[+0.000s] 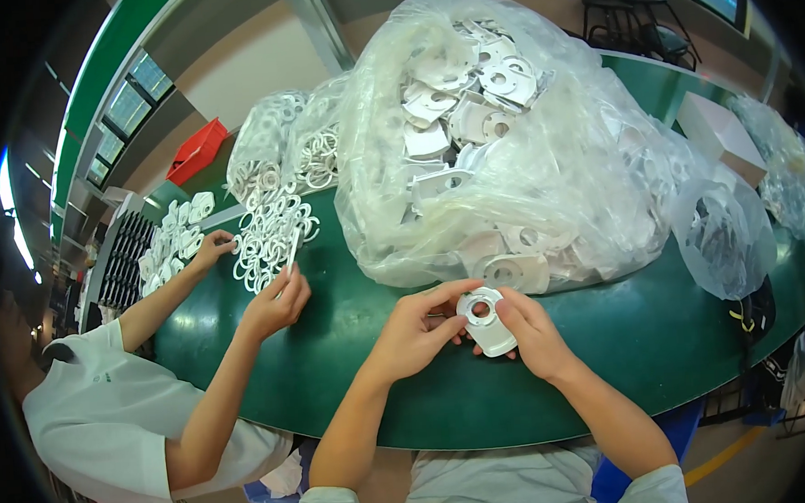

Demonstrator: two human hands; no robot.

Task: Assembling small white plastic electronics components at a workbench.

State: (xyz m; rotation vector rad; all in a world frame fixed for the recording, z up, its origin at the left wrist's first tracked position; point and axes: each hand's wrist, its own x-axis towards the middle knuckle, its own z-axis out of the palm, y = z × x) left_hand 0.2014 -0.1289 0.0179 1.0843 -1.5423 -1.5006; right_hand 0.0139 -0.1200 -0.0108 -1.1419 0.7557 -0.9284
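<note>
Between both my hands I hold a white plastic part [495, 334] with a round hole near its upper end, just above the green table. My left hand [418, 331] closes on its upper left side, thumb and fingers at the rim. With the thumb over its face, my right hand [536, 332] grips the right side. Right behind my hands stands a big clear plastic bag [374, 226], open at the front and filled with similar white parts [509, 80].
At left a co-worker [110, 403] handles white rings from a pile [274, 235] on the green table [337, 382]. Smaller bags [273, 131] and a red bin [197, 151] are behind. A white box [720, 139] and a crumpled clear bag [725, 239] stand at right.
</note>
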